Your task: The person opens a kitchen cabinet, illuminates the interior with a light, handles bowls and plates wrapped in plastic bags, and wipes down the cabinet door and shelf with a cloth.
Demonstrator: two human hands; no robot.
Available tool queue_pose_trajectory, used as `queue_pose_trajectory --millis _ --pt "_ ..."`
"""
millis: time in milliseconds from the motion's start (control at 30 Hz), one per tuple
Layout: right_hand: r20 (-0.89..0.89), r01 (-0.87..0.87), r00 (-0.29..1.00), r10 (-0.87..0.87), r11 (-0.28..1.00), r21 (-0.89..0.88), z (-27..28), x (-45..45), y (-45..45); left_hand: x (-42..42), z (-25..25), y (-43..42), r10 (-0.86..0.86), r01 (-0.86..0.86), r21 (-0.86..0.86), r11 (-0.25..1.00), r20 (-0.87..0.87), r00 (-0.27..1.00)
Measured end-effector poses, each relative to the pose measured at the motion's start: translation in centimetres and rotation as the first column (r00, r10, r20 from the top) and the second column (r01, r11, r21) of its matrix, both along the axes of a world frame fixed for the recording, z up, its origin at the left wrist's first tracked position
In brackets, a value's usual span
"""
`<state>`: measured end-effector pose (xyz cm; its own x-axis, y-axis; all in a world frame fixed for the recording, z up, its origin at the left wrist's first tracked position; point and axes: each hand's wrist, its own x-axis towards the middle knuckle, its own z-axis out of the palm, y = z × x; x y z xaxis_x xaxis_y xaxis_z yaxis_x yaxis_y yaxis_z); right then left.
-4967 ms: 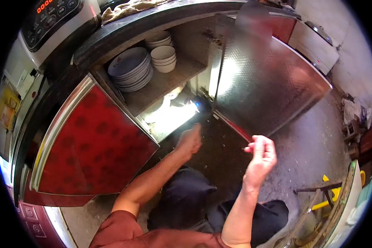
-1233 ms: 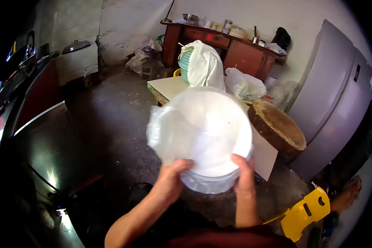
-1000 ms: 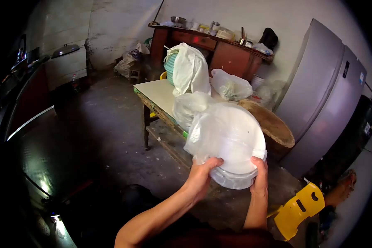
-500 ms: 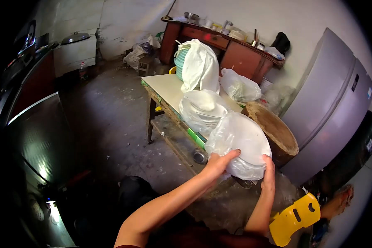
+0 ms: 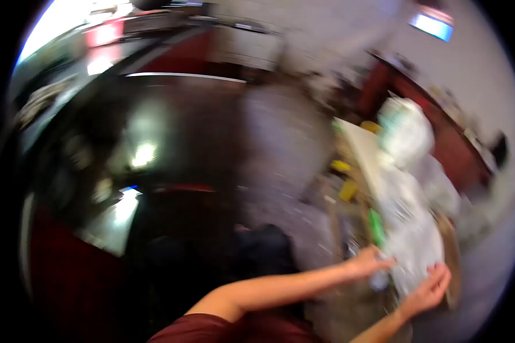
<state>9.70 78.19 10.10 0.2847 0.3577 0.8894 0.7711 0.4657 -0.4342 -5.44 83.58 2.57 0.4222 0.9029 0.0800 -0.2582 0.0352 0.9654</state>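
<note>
Left hand point(image 5: 369, 265): by the near edge of the white bundle point(image 5: 415, 251); blur hides whether its fingers grip.
Right hand point(image 5: 429, 292): at the bundle's lower edge, fingers bent, grip unclear.
White bundle: at the bench's point(image 5: 359, 140) near end.

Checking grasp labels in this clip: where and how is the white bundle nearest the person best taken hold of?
Probably by both sides of its near end at once, coming from the person's side: the white bundle looks broad, another white bag crowds its far end, and the left grip and right grip flank that near end. Blur hides any rim.
</note>
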Motion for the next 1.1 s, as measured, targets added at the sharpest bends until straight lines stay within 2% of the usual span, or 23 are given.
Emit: queue_pose_trajectory --millis 33,67,100,133,167,233,300,400,433,500,533,567,600,667,700,733,767,833,900,967,1000,1033,1100 --pt "0.014 -0.089 0.996 0.090 0.993 -0.080 -1.0 -1.2 1.2 1.9 -4.1 1.4 0.325 -0.323 0.088 0.942 -0.011 0.946" --pt "-0.051 -0.290 0.957 0.286 0.950 -0.115 -2.5 -3.0 3.5 -0.3 -5.4 1.6 0.449 -0.448 0.233 0.863 0.054 0.892" --pt "-0.113 -0.472 0.881 0.459 0.871 -0.138 -3.4 -6.0 5.9 -3.5 -5.4 0.9 0.457 -0.469 0.074 0.880 0.134 0.879" --pt "-0.116 -0.504 0.864 0.491 0.842 -0.193 -3.0 -10.6 5.8 -7.3 -4.9 -0.4 0.463 -0.469 -0.039 0.883 0.248 0.851" --pt "-0.105 -0.504 0.863 0.494 0.829 -0.243 -2.4 -14.4 4.2 -11.3 -3.5 -2.8 0.528 -0.526 -0.062 0.848 0.179 0.830" --pt "-0.043 -0.656 0.730 0.682 0.682 -0.325 -3.4 -18.5 5.1 -15.8 -6.4 -3.0 0.802 -0.814 0.167 0.556 0.149 0.579" --pt "-0.097 -0.789 0.593 0.799 0.553 -0.269 -3.9 -23.3 4.6 -20.7 -4.2 -7.9 0.879 -0.870 0.190 0.455 0.061 0.473" --pt "-0.016 -0.801 0.389 0.921 0.329 -0.500 -5.1 -29.0 4.5 -24.7 -2.8 -13.7 0.954 -0.937 0.205 0.281 0.048 0.297" --pt "-0.043 -0.771 0.329 0.943 0.243 -0.589 -4.6 -31.0 3.3 -25.8 -1.5 -15.6 0.971 -0.951 0.203 0.235 0.004 0.241" --pt "-0.055 -0.899 0.172 0.984 0.134 -0.417 -4.5 -35.5 1.1 -29.7 0.4 -17.9 0.981 -0.816 0.577 -0.034 -0.135 -0.137" --pt "-0.033 -0.931 0.095 0.995 0.077 -0.357 -4.4 -37.5 0.4 -32.2 2.5 -19.2 0.935 -0.608 0.782 -0.139 -0.099 -0.341" --pt "-0.005 -0.952 0.022 1.000 0.019 -0.306 -4.6 -39.2 -0.1 -34.2 5.9 -20.7 0.852 -0.460 0.872 -0.167 -0.107 -0.512" --pt "-0.052 -0.935 -0.011 0.999 -0.028 -0.353 -5.2 -40.5 -0.5 -36.8 8.3 -21.7 0.786 -0.290 0.923 -0.253 0.021 -0.618" --pt "-0.067 -0.932 -0.080 0.995 -0.098 -0.348 -5.9 -43.1 -1.6 -43.1 12.9 -23.4 0.616 -0.150 0.948 -0.280 0.058 -0.786" --pt "-0.037 -0.942 -0.117 0.992 -0.123 -0.313 -6.4 -44.0 -2.2 -46.1 14.3 -23.9 0.544 -0.192 0.928 -0.319 0.013 -0.839" --pt "-0.038 -0.902 -0.149 0.988 -0.151 -0.405 -7.5 -44.5 -2.2 -49.2 16.0 -25.2 0.332 -0.285 0.951 -0.118 -0.233 -0.914" --pt "-0.045 -0.851 -0.181 0.983 -0.179 -0.494 -8.8 -45.0 -2.1 -51.8 17.3 -26.0 0.057 -0.496 0.868 -0.008 -0.495 -0.867" --pt "-0.101 -0.780 -0.219 0.971 -0.236 -0.580 -11.7 -46.0 -2.1 -55.6 17.3 -26.6 0.028 -0.404 0.913 0.056 -0.406 -0.914" --pt "-0.231 -0.700 -0.232 0.945 -0.328 -0.634 -14.1 -46.7 -2.0 -57.3 18.3 -25.0 -0.144 -0.571 0.810 0.136 -0.554 -0.820" --pt "-0.313 -0.652 -0.236 0.920 -0.389 -0.651 -16.4 -47.6 -1.3 -58.4 17.7 -24.9 -0.144 -0.473 0.866 0.165 -0.453 -0.880" --pt "-0.409 -0.600 -0.227 0.884 -0.457 -0.657 -17.4 -48.2 -0.8 -58.7 17.7 -25.2 -0.072 -0.432 0.892 0.132 -0.426 -0.902" --pt "-0.503 -0.547 -0.211 0.838 -0.527 -0.650 -18.2 -48.7 -0.4 -58.8 17.7 -25.9 -0.028 -0.492 0.853 0.175 -0.496 -0.868" --pt "-0.593 -0.580 -0.256 0.763 -0.612 -0.537 -19.2 -50.1 -0.4 -55.5 17.9 -26.0 0.157 -0.393 0.902 0.179 -0.421 -0.893"
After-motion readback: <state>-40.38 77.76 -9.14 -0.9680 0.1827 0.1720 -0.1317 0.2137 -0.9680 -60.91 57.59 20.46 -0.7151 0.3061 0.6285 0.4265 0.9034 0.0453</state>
